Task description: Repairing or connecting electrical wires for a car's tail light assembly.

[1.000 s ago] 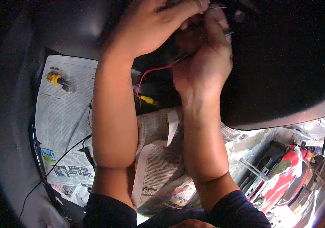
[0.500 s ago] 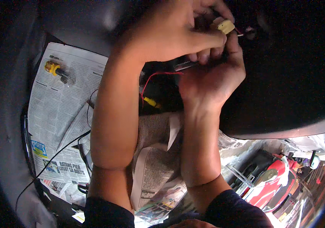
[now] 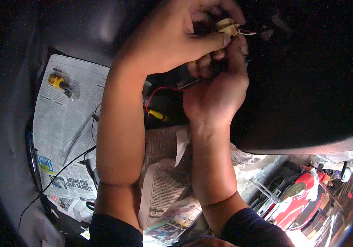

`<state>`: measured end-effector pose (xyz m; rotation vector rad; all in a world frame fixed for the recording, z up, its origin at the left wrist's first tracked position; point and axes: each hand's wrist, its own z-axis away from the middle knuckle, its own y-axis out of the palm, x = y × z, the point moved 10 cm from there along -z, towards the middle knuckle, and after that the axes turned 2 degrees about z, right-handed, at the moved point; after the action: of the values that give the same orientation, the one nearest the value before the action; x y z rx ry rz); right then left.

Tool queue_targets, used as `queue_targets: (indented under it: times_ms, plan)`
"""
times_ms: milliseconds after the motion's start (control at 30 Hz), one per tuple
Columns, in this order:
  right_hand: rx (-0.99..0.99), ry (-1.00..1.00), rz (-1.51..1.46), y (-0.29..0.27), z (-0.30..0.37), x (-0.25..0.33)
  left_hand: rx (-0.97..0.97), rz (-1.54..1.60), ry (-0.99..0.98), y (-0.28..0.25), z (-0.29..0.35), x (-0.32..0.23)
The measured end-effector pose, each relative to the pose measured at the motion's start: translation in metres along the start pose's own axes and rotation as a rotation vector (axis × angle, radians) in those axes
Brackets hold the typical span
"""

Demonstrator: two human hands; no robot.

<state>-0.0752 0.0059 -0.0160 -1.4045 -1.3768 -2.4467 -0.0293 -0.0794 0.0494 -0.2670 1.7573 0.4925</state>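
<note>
Our left hand (image 3: pixel 175 44) pinches a cream boxy plastic connector (image 3: pixel 227 28), apparently positioning it; right hand (image 3: pixel 219 92), we can't tell; next needs steadiness.

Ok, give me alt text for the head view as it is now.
The left hand pinches a pale yellow connector with thin wires, the right hand close below. A red wire curves beside the right hand; at left, newspaper lies under a yellow-and-dark object.

Grainy shadow dominates, with glare lower right.
</note>
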Motion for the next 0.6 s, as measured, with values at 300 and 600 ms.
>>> queue_targets:
  times_ms: [300,600]
  plan:
    - [-0.006,-0.024,0.036,0.001,0.002,0.0,-0.051,-0.071,0.144,-0.007,-0.003,0.005]
    - [-0.026,-0.106,0.078,0.007,0.0,0.008,-0.008,-0.221,0.389,-0.004,0.0,-0.008]
